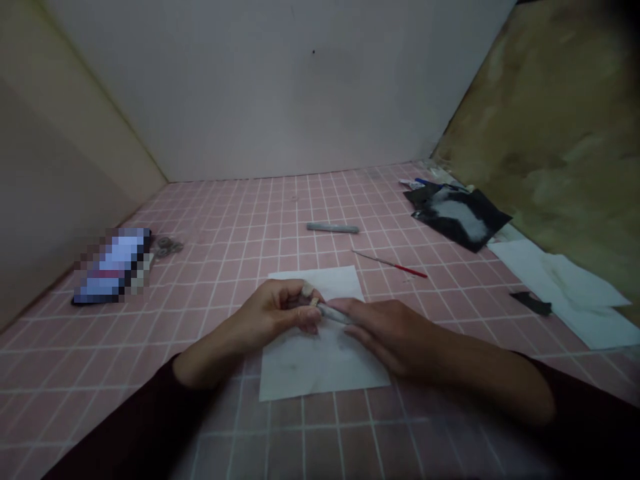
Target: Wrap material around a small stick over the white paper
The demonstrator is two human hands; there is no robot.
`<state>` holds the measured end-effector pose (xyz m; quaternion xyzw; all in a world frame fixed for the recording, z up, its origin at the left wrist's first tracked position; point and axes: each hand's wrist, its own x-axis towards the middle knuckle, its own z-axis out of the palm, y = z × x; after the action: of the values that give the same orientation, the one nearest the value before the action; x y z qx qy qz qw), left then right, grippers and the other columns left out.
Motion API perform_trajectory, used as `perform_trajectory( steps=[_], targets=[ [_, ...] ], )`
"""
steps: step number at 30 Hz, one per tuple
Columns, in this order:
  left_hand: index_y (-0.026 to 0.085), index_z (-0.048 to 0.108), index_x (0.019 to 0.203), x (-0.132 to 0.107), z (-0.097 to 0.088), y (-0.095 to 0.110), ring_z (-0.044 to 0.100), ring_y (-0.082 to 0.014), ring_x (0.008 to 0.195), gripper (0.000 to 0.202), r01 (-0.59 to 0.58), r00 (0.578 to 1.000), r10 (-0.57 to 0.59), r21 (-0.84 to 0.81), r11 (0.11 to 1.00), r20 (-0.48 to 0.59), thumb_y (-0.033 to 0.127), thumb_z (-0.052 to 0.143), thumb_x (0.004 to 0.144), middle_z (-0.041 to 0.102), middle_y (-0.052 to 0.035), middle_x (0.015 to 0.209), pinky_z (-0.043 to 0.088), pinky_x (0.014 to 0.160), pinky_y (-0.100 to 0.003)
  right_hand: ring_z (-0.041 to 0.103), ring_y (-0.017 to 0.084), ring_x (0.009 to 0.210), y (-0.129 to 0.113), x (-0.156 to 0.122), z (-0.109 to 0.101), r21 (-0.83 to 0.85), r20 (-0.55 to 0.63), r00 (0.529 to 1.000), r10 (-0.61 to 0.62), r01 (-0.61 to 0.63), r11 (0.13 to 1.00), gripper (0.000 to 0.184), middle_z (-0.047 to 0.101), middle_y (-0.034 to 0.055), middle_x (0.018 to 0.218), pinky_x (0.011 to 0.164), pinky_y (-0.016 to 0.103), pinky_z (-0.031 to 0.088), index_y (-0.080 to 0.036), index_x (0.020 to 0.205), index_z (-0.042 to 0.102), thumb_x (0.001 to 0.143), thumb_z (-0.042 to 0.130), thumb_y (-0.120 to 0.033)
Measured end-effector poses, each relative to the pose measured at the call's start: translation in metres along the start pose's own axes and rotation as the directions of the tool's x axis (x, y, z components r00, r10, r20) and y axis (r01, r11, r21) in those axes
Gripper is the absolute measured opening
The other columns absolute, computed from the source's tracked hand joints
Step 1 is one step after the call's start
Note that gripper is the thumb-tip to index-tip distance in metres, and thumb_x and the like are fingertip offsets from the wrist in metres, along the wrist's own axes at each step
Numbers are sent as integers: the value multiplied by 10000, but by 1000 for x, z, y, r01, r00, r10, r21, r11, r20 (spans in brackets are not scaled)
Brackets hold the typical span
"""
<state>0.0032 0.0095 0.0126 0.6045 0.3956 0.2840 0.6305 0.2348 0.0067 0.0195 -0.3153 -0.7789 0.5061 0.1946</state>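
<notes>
My left hand (287,308) is closed, pinching a small pale piece (314,302) between thumb and fingers; its exact kind is too small to make out. In my right hand (395,330) is a flat grey sanding stick (336,315), its tip pressed up to the small piece. Both hands meet above a white sheet of paper (320,373). Beyond them lies a second grey stick (333,228), and a thin needle file with a red handle (411,271) rests to its right.
A phone (113,267), partly pixelated, lies at left beside a small greyish heap (167,247). Black sandpaper (483,207) with pale dust, white papers (565,287) and a black scrap (531,303) lie at right. Walls enclose the pink checked tabletop (235,227).
</notes>
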Motion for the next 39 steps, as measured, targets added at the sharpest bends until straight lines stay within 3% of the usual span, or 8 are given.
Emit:
perform_trajectory(
  steps=[2, 5, 10, 15, 18, 24, 31, 39],
  targets=[
    [131, 586, 875, 0, -1, 1, 560, -112, 653, 145, -41, 999, 41, 50, 998, -2, 267, 619, 837, 600, -12, 727, 441, 610, -225, 565, 181, 856, -3, -1, 1, -122, -35, 999, -24, 20, 992, 326, 618, 76, 1015, 797, 338, 423, -204, 1221, 539, 932, 455, -329],
    [140, 615, 929, -2, -1, 3, 552, -123, 718, 147, -216, 968, 246, 349, 912, -46, 263, 616, 849, 609, -25, 802, 434, 653, -239, 465, 106, 565, 1, 3, -1, 215, 13, 994, 110, -111, 970, 301, 509, -12, 662, 599, 259, 414, -163, 1075, 592, 942, 419, -370],
    [149, 611, 956, -6, 1, 6, 551, -122, 730, 157, -325, 911, 409, 516, 792, -54, 257, 631, 844, 601, -18, 809, 420, 683, -245, 81, 60, 401, 11, 9, -6, 679, 339, 927, 159, -358, 641, 404, 123, -119, 484, 408, 184, 220, -135, 979, 597, 958, 293, -399],
    [133, 581, 887, -3, 3, 5, 521, -98, 626, 157, -61, 998, 61, -3, 998, -15, 274, 625, 835, 564, 3, 708, 409, 598, -217, 492, 124, 645, 0, 1, -5, 57, 25, 999, 30, -32, 998, 256, 511, 3, 699, 651, 274, 396, -171, 1003, 612, 925, 464, -365],
    [128, 582, 866, -1, 1, 6, 524, -100, 616, 158, -30, 999, 30, -26, 999, 32, 279, 617, 834, 551, 8, 678, 420, 608, -225, 520, 154, 740, -3, -2, -2, -119, -51, 999, -11, 5, 993, 260, 553, 36, 791, 729, 311, 399, -172, 1029, 619, 921, 477, -360],
    [156, 612, 923, -2, -1, 6, 536, -129, 760, 133, -321, 928, 370, 393, 862, -54, 241, 639, 824, 587, -25, 829, 421, 721, -261, 120, 70, 405, 8, 7, -4, 539, 235, 950, 207, -304, 786, 451, 141, -106, 515, 399, 189, 237, -132, 1057, 605, 975, 271, -425],
    [110, 584, 860, 3, -3, 0, 521, -84, 570, 177, -1, 997, 14, -157, 988, 78, 279, 625, 827, 545, 10, 671, 435, 600, -227, 547, 210, 836, 1, 2, -1, -253, -77, 993, -88, 66, 965, 301, 611, 99, 918, 816, 404, 411, -174, 1095, 613, 922, 459, -366],
    [136, 610, 908, -1, 1, 4, 536, -117, 706, 147, -225, 969, 239, 177, 958, -61, 244, 646, 814, 599, -24, 782, 434, 671, -245, 165, 72, 409, 9, 7, -1, 496, 205, 955, 213, -289, 819, 384, 191, -101, 513, 425, 199, 283, -166, 985, 591, 969, 324, -441]
  ],
)
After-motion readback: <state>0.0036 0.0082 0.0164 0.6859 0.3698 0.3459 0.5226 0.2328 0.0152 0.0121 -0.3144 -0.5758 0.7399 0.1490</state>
